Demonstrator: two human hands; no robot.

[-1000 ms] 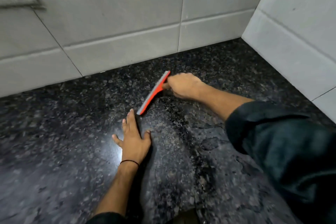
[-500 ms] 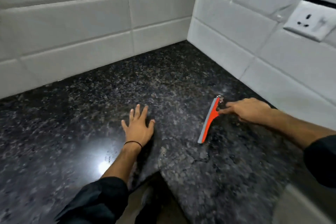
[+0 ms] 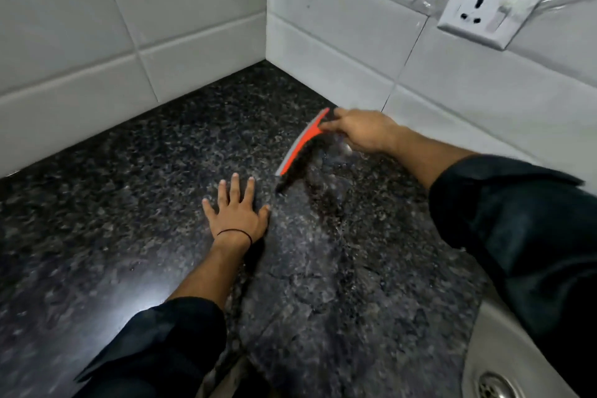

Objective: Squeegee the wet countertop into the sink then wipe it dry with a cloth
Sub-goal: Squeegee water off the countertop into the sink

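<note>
The right hand [image 3: 363, 132] had its grip closed around the handle of the orange squeegee [image 3: 301, 142], far on the dark speckled bench [image 3: 113, 203] and near the tiled corner. The squeegee's grey blade edge faced left and slanted from far right down to near left, its lower end close to the stone; whether the blade touched the surface could not be told through the blur. A wet, glistening patch [image 3: 326, 203] spread to the right of and nearer than the blade. The left hand [image 3: 237, 213] lay flat on the bench with fingers spread, gripping nothing, just left of the squeegee's near end, a thin black band [image 3: 235, 232] round its wrist. Both forearms wore dark sleeves [image 3: 517, 229]. At the near right, the sink [image 3: 484, 362] showed its pale rim and metal drain [image 3: 497, 386]. A white wall socket [image 3: 487, 10] sat on the right-hand tiles [image 3: 339, 26].
</note>
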